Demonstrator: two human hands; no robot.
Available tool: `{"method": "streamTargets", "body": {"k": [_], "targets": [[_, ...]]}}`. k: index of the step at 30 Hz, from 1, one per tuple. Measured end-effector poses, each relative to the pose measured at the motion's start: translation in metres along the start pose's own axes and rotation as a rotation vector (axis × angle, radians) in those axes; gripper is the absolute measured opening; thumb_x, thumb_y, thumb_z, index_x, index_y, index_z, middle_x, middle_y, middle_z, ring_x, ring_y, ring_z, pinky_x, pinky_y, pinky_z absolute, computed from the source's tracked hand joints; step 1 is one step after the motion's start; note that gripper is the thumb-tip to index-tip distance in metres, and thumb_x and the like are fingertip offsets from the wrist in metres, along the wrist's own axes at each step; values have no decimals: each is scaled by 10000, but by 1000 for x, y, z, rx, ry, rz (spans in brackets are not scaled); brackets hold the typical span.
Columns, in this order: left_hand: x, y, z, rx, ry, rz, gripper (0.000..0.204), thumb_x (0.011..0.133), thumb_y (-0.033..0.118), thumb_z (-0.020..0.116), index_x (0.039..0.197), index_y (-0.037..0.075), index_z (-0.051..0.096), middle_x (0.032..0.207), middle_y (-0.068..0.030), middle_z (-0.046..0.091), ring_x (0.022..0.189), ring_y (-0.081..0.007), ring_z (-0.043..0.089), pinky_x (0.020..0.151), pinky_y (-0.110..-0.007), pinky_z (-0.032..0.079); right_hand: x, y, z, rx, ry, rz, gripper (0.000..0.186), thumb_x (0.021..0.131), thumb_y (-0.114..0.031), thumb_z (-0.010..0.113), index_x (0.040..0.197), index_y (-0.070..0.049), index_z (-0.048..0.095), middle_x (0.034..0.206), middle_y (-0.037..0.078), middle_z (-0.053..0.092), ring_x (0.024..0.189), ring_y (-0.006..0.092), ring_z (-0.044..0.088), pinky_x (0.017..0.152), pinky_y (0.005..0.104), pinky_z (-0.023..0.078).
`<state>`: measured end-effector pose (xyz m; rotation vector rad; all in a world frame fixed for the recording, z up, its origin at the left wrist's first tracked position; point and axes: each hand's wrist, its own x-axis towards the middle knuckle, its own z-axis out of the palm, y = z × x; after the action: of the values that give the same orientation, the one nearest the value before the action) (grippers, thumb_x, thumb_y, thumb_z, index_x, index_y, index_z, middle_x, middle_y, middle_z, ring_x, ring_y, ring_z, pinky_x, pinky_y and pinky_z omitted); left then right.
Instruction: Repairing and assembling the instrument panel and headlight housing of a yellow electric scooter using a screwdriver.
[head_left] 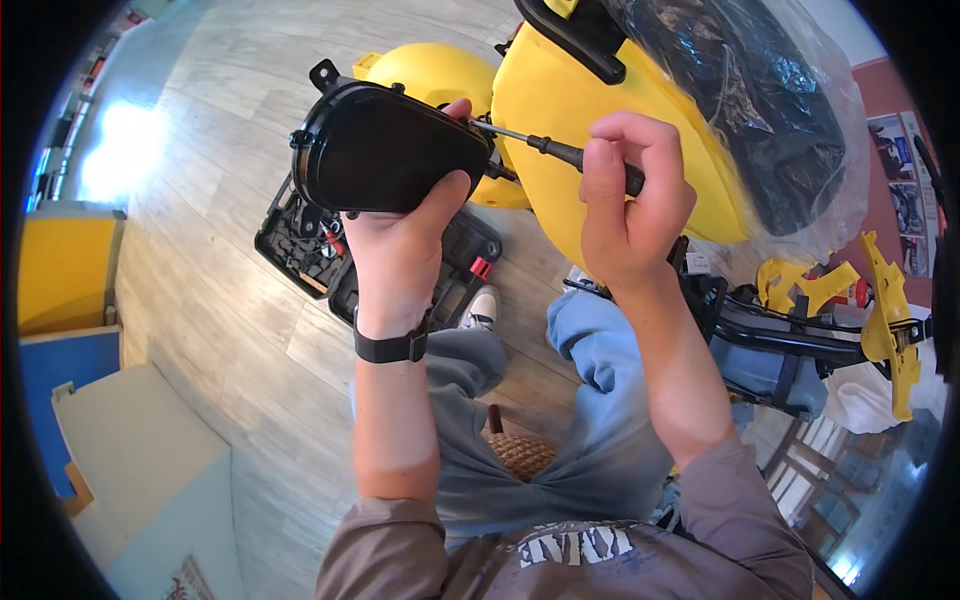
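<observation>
My left hand (420,220) grips a glossy black oval housing (375,150) with mounting tabs, its thumb along the lower edge and a fingertip showing at the right side. My right hand (635,190) is closed round the black handle of a screwdriver (560,151), whose thin metal shaft reaches to the right edge of the housing; the exact contact at the tip is too small to tell. Behind them are a yellow rounded part (425,65) and a larger yellow body panel (540,75). An open black tool case (470,240) with assorted tools lies on the floor below.
A plastic-wrapped black part (770,130) tops the yellow panel. At right are a black tube frame (775,335) and yellow pieces (885,320). Yellow (65,270) and blue (60,400) blocks and a pale box (140,430) stand at left. A woven seat (525,455) shows between my legs.
</observation>
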<state>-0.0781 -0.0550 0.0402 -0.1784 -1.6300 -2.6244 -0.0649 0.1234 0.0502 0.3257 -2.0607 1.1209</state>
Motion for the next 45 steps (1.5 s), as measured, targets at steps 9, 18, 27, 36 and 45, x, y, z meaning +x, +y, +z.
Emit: {"method": "streamTargets", "body": {"k": [9, 18, 27, 36, 45], "targets": [[5, -1, -6, 42, 5, 93, 444, 814, -137, 602, 1245, -43, 556, 1286, -163, 635, 1144, -191, 616, 997, -314, 484, 2, -6, 2, 31, -72, -10, 205, 868, -95, 687, 992, -24, 541, 681, 30, 606, 526, 89, 562, 507, 229, 446], [6, 0, -7, 49, 3, 164, 396, 807, -137, 607, 1190, -45, 574, 1286, -163, 636, 1103, -169, 622, 973, -303, 495, 2, -7, 0, -134, -153, 75, 196, 906, -195, 696, 888, -55, 561, 615, 58, 613, 514, 162, 604, 494, 277, 451], [6, -2, -6, 149, 32, 204, 387, 812, -117, 639, 1187, -43, 582, 1286, -155, 639, 1073, -160, 629, 940, -287, 499, 2, -11, 1, 10, -189, 167, 197, 839, -156, 702, 969, -64, 586, 612, 42, 494, 495, 177, 487, 484, 295, 397], [2, 4, -1, 192, 99, 180, 398, 822, -127, 643, 1211, -45, 607, 1235, -121, 663, 1073, -167, 635, 946, -297, 505, 2, -9, 0, 19, -185, 173, 206, 840, -132, 710, 942, -36, 559, 717, 103, 639, 630, 212, 669, 595, 302, 520], [5, 2, -5, 52, 97, 162, 397, 832, -128, 636, 1222, -55, 608, 1240, -131, 658, 1092, -183, 634, 979, -314, 497, 1, -12, 1, -11, -179, 142, 186, 869, -165, 732, 884, -28, 608, 705, 95, 653, 613, 212, 660, 572, 298, 505]]}}
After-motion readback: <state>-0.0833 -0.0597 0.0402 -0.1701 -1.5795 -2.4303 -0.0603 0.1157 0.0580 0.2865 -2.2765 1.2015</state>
